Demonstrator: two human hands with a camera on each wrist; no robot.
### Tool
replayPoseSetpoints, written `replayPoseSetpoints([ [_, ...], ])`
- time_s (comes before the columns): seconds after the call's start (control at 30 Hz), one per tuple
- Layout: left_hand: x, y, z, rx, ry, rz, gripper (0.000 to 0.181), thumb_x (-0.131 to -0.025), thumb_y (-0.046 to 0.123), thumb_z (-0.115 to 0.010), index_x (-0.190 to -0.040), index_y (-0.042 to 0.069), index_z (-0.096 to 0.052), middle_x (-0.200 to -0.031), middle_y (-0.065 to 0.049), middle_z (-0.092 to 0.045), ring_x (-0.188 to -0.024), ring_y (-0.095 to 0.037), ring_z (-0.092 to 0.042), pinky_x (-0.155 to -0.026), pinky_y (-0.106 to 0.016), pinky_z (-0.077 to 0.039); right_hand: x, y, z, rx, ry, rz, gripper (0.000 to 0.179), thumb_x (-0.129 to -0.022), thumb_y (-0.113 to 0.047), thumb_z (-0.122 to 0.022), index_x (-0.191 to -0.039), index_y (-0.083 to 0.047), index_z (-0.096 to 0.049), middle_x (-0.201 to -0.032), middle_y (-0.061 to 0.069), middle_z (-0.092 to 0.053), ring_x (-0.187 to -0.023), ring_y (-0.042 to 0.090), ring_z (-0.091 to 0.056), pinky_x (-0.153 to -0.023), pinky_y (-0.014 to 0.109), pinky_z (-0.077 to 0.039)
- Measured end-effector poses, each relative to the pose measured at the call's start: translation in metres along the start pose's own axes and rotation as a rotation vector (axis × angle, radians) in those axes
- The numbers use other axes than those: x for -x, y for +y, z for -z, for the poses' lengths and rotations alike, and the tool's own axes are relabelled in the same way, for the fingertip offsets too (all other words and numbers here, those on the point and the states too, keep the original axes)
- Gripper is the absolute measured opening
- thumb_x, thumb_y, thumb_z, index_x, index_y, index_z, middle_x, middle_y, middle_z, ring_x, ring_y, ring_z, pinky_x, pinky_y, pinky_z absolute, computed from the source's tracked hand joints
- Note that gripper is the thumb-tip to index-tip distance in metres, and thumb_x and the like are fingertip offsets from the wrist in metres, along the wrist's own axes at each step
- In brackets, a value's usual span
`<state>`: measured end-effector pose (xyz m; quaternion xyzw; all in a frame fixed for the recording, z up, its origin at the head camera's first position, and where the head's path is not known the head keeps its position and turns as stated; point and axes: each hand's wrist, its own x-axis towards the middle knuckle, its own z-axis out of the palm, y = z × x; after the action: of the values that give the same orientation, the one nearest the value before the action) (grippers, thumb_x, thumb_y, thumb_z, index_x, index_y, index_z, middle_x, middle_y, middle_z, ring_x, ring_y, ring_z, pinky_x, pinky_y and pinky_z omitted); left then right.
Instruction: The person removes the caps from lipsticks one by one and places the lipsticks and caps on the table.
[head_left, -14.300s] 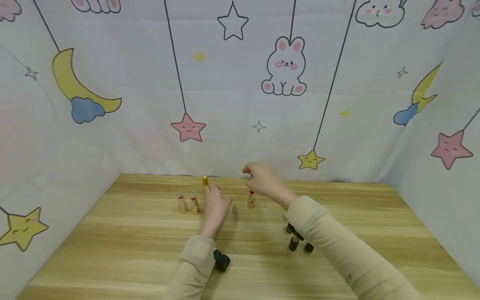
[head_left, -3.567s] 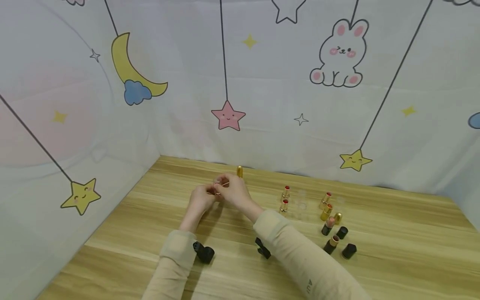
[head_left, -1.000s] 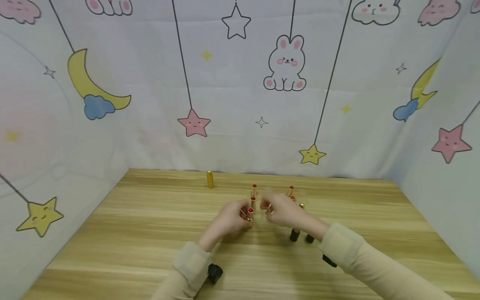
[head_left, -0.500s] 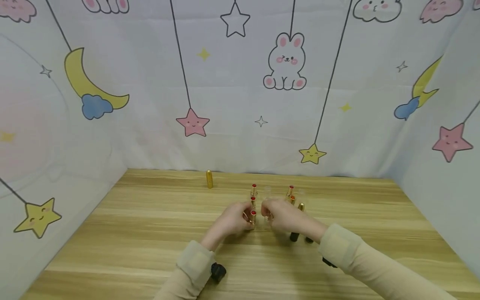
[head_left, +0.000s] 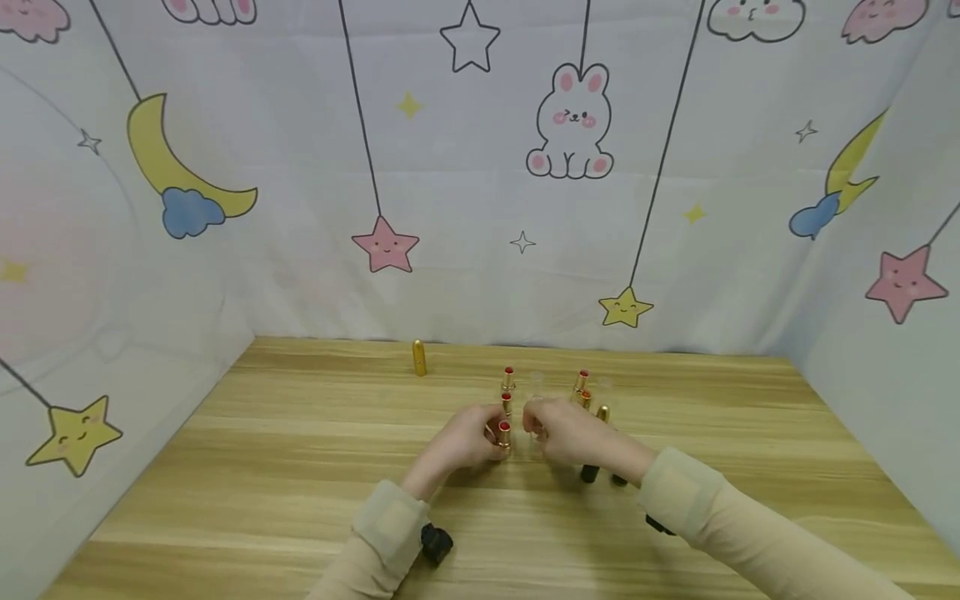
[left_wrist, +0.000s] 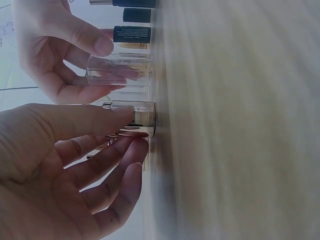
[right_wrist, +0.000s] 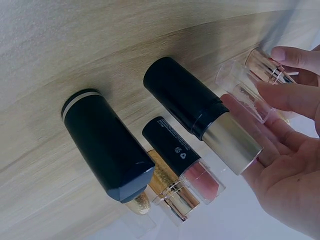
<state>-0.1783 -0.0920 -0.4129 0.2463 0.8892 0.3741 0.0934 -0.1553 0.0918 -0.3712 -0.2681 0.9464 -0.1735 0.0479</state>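
Note:
My left hand pinches the gold base of an uncapped red lipstick between thumb and fingers, upright at the tabletop. In the left wrist view, the thumb lies along that lipstick. Just to the right, my right hand grips a clear lipstick cap by its sides, its rim close to the wood. Two more uncapped red lipsticks, a nearer one and a farther one, stand in line behind the held one. A clear cap stands beside the farther one.
A gold capped lipstick stands at the back left. Past my right hand are a red lipstick, an orange-red one, a pink one, a black-based tube and a black cap. A patterned curtain encloses the table.
Lipsticks that stood at the left earlier now form a line mid-table. Over the last second, the held lipstick shifted slightly toward me and the right hand came down a little with the clear cap.

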Motion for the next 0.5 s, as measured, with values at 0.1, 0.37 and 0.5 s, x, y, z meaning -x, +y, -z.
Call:
replayPoseSetpoints([
  [0.1,0.002,0.0,0.002,-0.013,-0.001,-0.004,0.024,-0.07,-0.003,-0.076,-0.087,0.007,-0.061,-0.082,-0.003,-0.064,-0.075,-0.013,-0.056,-0.066,-0.025,-0.047,0.0,-0.002,0.002,-0.007,-0.012,-0.038,0.022,-0.077,0.007,-0.062,-0.096,-0.004,-0.063,-0.094,0.007,-0.066,-0.084,0.02,-0.062,-0.073,0.035,-0.051],
  [0.37,0.008,-0.003,0.014,-0.04,0.008,0.038,0.02,-0.073,-0.004,-0.07,-0.089,0.006,-0.065,-0.086,-0.007,-0.067,-0.078,-0.015,-0.058,-0.07,-0.028,-0.048,-0.003,-0.01,0.016,-0.009,-0.013,-0.099,0.023,-0.079,-0.008,-0.072,-0.1,-0.006,-0.066,-0.099,0.008,-0.069,-0.089,0.023,-0.067,-0.077,0.037,-0.054],
  [0.5,0.009,-0.004,0.02,-0.03,0.007,0.098,0.024,-0.073,-0.008,-0.061,-0.094,0.002,-0.066,-0.088,-0.009,-0.067,-0.08,-0.016,-0.058,-0.07,-0.028,-0.047,-0.003,-0.015,0.024,-0.045,-0.03,-0.11,0.024,-0.082,-0.016,-0.074,-0.103,-0.007,-0.066,-0.105,0.01,-0.069,-0.095,0.027,-0.067,-0.08,0.038,-0.055],
])
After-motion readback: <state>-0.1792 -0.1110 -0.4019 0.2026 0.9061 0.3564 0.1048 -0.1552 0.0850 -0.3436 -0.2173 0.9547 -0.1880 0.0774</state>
